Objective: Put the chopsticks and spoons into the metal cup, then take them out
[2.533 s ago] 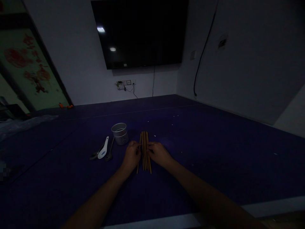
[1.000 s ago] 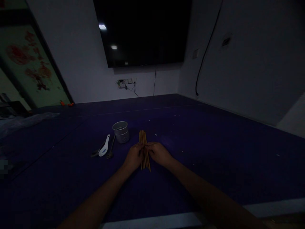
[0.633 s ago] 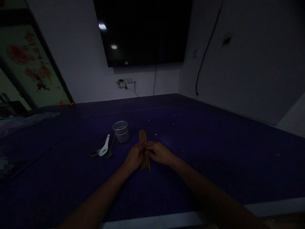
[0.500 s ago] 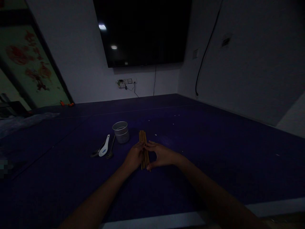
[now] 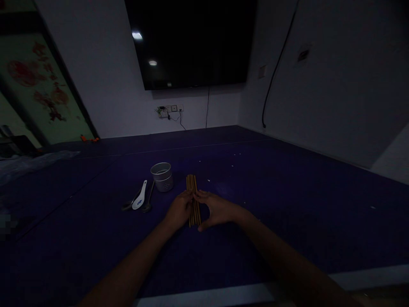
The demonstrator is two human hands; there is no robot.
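A row of wooden chopsticks (image 5: 192,182) lies side by side on the dark purple mat, far ends pointing away from me. My left hand (image 5: 179,211) closes around their left side, its fingertips over the middle of the bundle. From the other side, my right hand (image 5: 219,209) touches the chopsticks with its fingertips; its thumb is spread away, close to their near ends, leaving a gap in the palm. Left of the bundle stands a metal cup (image 5: 162,177) with small holes low in its side. A white spoon (image 5: 139,198) lies between a dark metal spoon (image 5: 147,207) and another dark utensil (image 5: 127,207).
The purple mat (image 5: 287,196) carries a few white scraps and ends at a pale front edge (image 5: 223,295). Crumpled clear plastic (image 5: 35,164) lies at the far left. A large television (image 5: 194,42) hangs on the back wall above sockets (image 5: 172,108).
My right thumb has shifted slightly down and away from the chopsticks' near ends, which now look more even. My left hand, the cup and the spoons stay where they were.
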